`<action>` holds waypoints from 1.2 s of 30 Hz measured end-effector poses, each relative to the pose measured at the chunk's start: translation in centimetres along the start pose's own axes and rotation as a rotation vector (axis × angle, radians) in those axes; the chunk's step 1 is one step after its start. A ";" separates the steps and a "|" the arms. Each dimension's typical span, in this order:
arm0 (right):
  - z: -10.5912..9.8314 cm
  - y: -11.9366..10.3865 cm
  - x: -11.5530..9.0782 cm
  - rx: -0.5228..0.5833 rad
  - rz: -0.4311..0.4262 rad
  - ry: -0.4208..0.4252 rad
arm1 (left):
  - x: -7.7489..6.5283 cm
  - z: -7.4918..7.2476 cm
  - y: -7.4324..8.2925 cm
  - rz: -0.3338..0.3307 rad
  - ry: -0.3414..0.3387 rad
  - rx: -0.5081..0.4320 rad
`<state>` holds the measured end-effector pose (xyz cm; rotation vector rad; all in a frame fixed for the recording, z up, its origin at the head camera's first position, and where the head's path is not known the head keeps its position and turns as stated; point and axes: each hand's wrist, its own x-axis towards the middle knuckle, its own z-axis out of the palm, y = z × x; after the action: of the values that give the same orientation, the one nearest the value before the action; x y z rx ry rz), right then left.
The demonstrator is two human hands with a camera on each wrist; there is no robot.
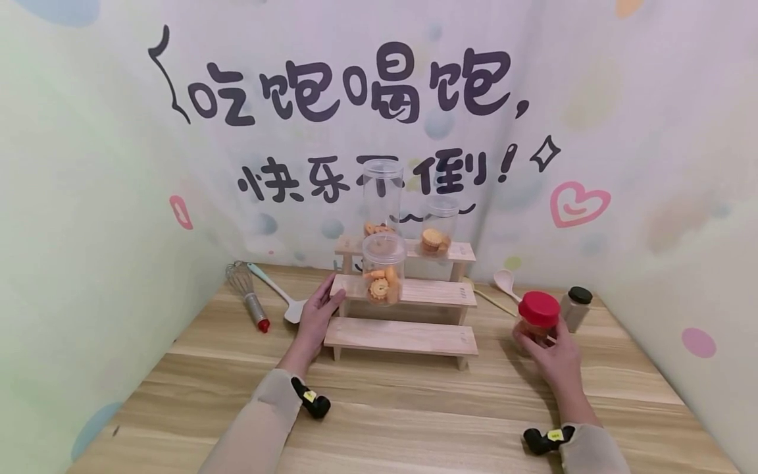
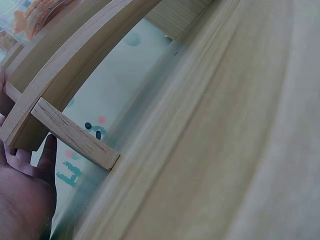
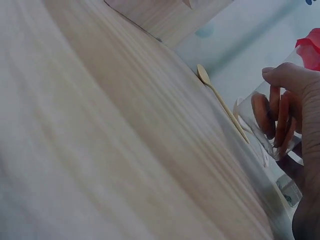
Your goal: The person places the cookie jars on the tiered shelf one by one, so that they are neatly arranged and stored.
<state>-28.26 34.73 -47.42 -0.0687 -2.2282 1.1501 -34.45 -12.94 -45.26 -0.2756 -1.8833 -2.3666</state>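
My left hand [image 1: 316, 319] holds the left end of a three-tier wooden display stand [image 1: 403, 336] at its middle tier. Seen from the left wrist, the fingers [image 2: 47, 155] lie around that end. On the middle tier stands a clear lidded jar of cookies [image 1: 383, 273]. The top tier carries a tall clear jar [image 1: 381, 197] and a shorter one [image 1: 439, 227], both with cookies inside. To the right of the stand, my right hand [image 1: 553, 352] grips a clear jar with a red lid [image 1: 539, 309]. Brown cookies [image 3: 280, 115] show through its wall in the right wrist view.
A whisk [image 1: 249, 296] and a white spatula [image 1: 284, 293] lie left of the stand. Behind the red-lidded jar are a wooden spoon [image 3: 220, 97], a white spoon [image 1: 506, 284] and a black-capped jar [image 1: 576, 309]. A printed curtain [image 1: 651, 164] hangs behind the table.
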 end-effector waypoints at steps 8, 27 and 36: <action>-0.3 -3.0 0.6 0.076 0.060 0.037 | -0.1 0.2 -0.6 0.029 0.027 0.030; 3.7 -19.0 2.5 0.504 0.062 -0.132 | 0.0 0.1 -0.6 0.041 0.018 0.034; 5.0 -19.3 2.1 0.435 0.023 -0.194 | -0.2 0.1 -0.5 0.032 0.027 0.045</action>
<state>-28.26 19.88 -33.99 0.2047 -2.0887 1.6895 -34.37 -12.77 -45.75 -0.2657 -1.9031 -2.2920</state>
